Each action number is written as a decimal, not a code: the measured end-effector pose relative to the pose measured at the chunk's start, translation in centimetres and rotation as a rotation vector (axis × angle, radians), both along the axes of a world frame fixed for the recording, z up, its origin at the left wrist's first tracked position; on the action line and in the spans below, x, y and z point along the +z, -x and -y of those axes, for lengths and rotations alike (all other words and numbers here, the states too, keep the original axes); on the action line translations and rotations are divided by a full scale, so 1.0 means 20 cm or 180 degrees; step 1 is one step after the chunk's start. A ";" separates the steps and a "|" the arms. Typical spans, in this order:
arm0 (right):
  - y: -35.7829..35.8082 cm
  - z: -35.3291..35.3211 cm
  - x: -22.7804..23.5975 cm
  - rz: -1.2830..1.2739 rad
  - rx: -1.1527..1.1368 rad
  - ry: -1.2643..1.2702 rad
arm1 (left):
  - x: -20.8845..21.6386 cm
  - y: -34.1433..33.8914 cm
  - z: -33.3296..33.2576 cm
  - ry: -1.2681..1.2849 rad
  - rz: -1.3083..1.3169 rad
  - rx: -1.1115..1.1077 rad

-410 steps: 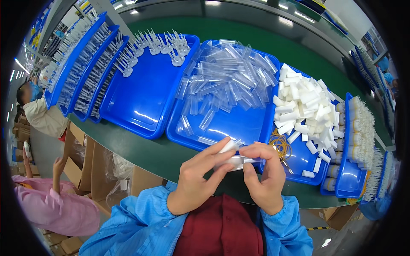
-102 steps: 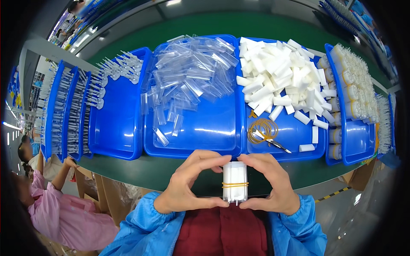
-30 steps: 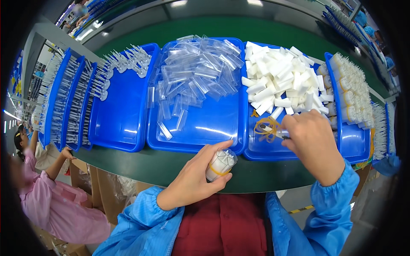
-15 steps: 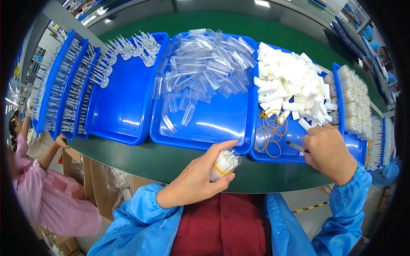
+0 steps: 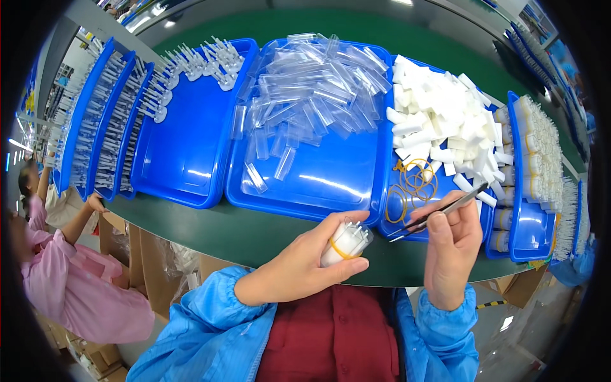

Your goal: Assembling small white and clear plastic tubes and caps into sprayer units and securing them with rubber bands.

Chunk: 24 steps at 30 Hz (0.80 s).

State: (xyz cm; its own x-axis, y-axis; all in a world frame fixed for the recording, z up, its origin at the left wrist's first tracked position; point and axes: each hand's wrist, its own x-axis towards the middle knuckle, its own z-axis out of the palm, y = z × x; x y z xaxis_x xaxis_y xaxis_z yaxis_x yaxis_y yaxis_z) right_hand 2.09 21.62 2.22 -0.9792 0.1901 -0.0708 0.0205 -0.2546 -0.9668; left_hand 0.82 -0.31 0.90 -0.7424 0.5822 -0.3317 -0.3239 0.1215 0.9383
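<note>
My left hand (image 5: 289, 264) is closed around a bundle of clear tubes with white foam (image 5: 344, 249), bound by a yellow rubber band. Its open end, with several thin rims, faces up and right. Black-and-silver tweezers (image 5: 459, 202) are held in my right hand (image 5: 453, 245). Their tips point left, a little right of the bundle and apart from it. Beyond the tweezers, loose yellow rubber bands (image 5: 400, 191) lie in the right blue tray, nearer than a heap of white foam pieces (image 5: 439, 102).
The middle blue tray (image 5: 305, 181) bears a pile of clear plastic tubes (image 5: 312, 89). White stemmed parts (image 5: 223, 63) stand along the far side of the left tray (image 5: 181, 153). Filled trays flank both sides. At left, a co-worker in pink (image 5: 83, 286) touches the stacked trays.
My right hand has swung left from the right tray and turned, bringing the tweezers close to the bundle. My left hand still holds the bundle, tilted slightly differently.
</note>
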 end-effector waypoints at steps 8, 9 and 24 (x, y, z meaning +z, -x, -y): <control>-0.01 0.04 -0.02 -0.0004 0.0301 0.0169 | 0.01 0.00 -0.01 -0.0249 0.0360 -0.0256; -0.01 0.04 -0.02 0.0033 0.0346 0.0201 | 0.00 -0.01 -0.01 -0.0221 0.0222 -0.0290; -0.05 0.01 -0.09 -0.1152 -0.0718 -0.1496 | 0.01 -0.01 -0.02 -0.0666 0.1049 -0.0248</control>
State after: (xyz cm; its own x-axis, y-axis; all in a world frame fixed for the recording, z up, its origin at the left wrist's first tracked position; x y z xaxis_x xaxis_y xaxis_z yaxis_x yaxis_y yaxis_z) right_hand 3.04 21.34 0.36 -0.8578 0.3248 0.3984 -0.3332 0.2388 -0.9121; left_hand 1.02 0.18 1.15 -0.5669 0.7127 -0.4131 -0.6091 -0.0251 0.7927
